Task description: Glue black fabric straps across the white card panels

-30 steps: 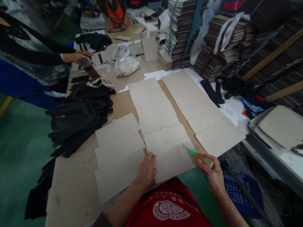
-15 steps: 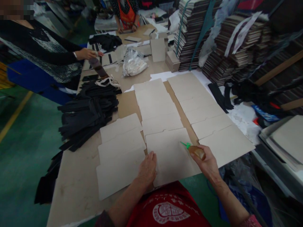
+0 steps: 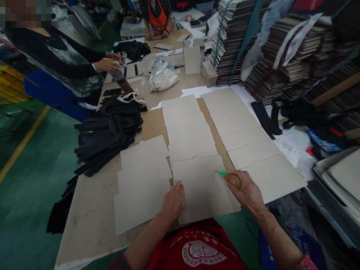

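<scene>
My right hand (image 3: 249,189) is wrapped round a glue bottle (image 3: 234,180) of amber liquid. Its thin green nozzle points left, over the right part of the nearest middle cardboard sheet (image 3: 202,187). Whether the tip touches the sheet I cannot tell. My left hand (image 3: 173,200) lies flat, fingers stretched out, on that sheet's left edge, holding nothing. Further overlapping cardboard sheets run in three rows: a left row (image 3: 142,183), the middle row (image 3: 187,123) and a right row (image 3: 239,131).
Black fabric strips (image 3: 109,131) are heaped at the left. Behind stand a plastic bag (image 3: 163,75), a dark bottle (image 3: 121,80) and tall strapped board stacks (image 3: 232,41). One co-worker (image 3: 70,63) works at the left, another (image 3: 157,18) at the far end.
The view has turned slightly left. My right hand keeps its grip on the glue bottle, whose nozzle stays over the same sheet. My left hand stays at the sheet's left edge.
</scene>
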{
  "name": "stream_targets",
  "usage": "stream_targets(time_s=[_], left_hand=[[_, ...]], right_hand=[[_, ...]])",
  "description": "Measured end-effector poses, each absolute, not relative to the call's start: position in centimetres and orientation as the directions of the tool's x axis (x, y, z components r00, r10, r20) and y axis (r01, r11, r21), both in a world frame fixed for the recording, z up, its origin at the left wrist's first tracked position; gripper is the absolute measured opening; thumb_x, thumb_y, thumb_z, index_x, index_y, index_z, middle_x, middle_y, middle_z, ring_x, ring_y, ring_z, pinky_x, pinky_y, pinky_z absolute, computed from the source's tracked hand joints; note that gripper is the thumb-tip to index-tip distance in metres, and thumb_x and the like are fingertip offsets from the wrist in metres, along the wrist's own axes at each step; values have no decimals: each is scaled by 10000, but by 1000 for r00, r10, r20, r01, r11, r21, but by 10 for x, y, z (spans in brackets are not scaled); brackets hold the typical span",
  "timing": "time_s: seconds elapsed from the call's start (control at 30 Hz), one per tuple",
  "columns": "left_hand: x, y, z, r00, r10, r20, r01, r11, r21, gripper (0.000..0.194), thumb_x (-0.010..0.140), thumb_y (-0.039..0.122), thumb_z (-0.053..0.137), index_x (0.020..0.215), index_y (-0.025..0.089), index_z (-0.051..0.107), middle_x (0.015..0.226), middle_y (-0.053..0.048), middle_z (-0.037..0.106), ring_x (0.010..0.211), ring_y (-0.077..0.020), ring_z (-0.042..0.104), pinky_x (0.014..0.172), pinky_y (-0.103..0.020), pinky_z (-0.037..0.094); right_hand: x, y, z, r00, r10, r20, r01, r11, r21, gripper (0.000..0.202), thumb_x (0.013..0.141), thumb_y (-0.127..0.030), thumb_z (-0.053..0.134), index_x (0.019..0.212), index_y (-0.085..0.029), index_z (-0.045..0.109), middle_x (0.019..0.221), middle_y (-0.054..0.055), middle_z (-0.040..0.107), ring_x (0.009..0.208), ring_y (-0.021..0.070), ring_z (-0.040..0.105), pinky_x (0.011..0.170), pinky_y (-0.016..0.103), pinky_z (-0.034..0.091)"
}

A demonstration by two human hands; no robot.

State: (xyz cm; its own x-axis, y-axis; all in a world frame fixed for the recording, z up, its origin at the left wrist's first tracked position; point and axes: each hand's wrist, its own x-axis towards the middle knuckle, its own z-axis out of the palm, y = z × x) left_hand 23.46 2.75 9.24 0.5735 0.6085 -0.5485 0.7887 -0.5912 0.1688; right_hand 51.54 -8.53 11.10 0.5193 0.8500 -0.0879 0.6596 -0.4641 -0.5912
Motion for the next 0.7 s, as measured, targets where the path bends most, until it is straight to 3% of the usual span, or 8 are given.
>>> stream_targets(time_s=[0.47, 0.7], left_hand=[[237, 26, 90, 545, 627, -557, 811, -563, 160, 785, 706, -17, 596, 1444, 138, 376, 1593, -151, 297, 1438, -292, 338, 1180, -409, 321], [243, 24, 99, 484, 659, -576, 855, -497, 149, 837, 651, 10, 713, 1414, 187, 419, 1592, -97, 318, 1406, -312, 387, 1154, -380, 368]], right_hand=[[527, -80, 98, 470, 873, -129, 536, -399, -744, 358, 787, -464, 649, 1081, -264, 607, 1060, 49, 645, 927, 235, 645, 855, 405, 518], [512, -68, 80, 665, 707, -240, 63, -375, -925, 589, 707, -549, 736, 1163, -216, 567, 1030, 68, 678, 886, 245, 647, 780, 406, 542]])
